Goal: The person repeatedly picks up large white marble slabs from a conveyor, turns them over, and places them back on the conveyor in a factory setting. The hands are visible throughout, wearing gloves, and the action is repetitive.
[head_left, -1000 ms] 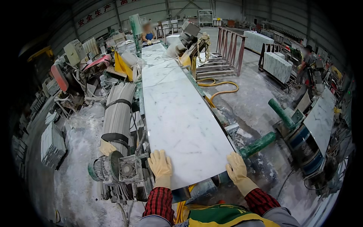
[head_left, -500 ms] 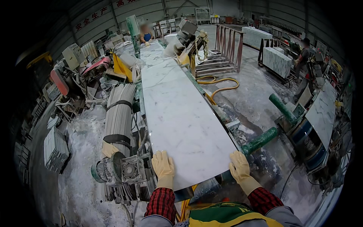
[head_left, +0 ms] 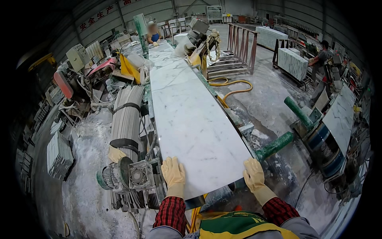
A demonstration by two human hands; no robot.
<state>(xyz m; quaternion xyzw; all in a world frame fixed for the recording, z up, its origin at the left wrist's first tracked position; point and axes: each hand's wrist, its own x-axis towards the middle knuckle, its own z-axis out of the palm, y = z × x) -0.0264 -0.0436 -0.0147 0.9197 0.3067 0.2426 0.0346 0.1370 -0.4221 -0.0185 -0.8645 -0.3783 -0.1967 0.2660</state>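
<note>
A long white marble slab (head_left: 195, 119) with faint grey veins lies flat in front of me, its near end between my hands. Both hands wear cream rubber gloves. My left hand (head_left: 173, 175) is closed on the slab's near left edge, thumb on the top face and fingers along the side. At the near right corner, my right hand (head_left: 254, 177) holds the other edge, its thumb toward the corner. The undersides of both grips are hidden. Farther off, more veined marble (head_left: 169, 61) continues the line toward a machine head (head_left: 197, 30).
Left of the slab stand a strapped bundle of grey strips (head_left: 126, 107) and a motor (head_left: 113, 177). Green rollers (head_left: 274, 146) jut out on the right. A yellow hose (head_left: 238, 91) lies near a metal rack (head_left: 240, 47). Two co-workers (head_left: 153, 36) (head_left: 321, 55) stand farther away.
My hands keep their places on the slab's edges. The whole view has shifted slightly. The co-worker at the right has an arm stretched toward the stacked slabs.
</note>
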